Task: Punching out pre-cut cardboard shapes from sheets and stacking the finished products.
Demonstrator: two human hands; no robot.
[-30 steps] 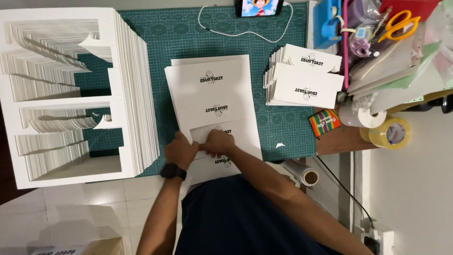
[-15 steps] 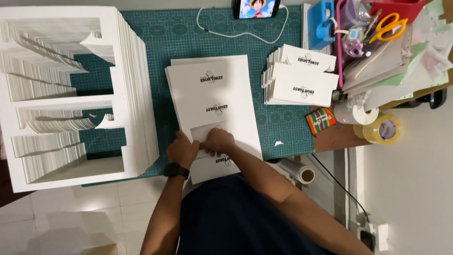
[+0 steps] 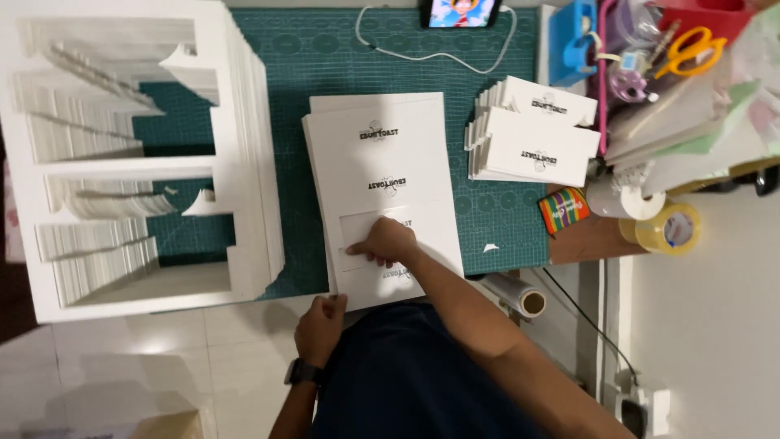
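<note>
The white card sheets (image 3: 382,162) and the stacked cut-out frames (image 3: 244,146) look like matt, smooth paperboard, the green cutting mat (image 3: 325,57) dull rubbery plastic, the tape roll (image 3: 670,229) glossy, and the floor tiles (image 3: 162,366) shiny.

A stack of white printed sheets (image 3: 382,175) lies flat on the green cutting mat, long side running away from the person, its near edge overhanging the mat. The top sheet carries dark logo prints in a column, and a rectangular cut-out piece (image 3: 363,229) sits in its lower half.
</note>
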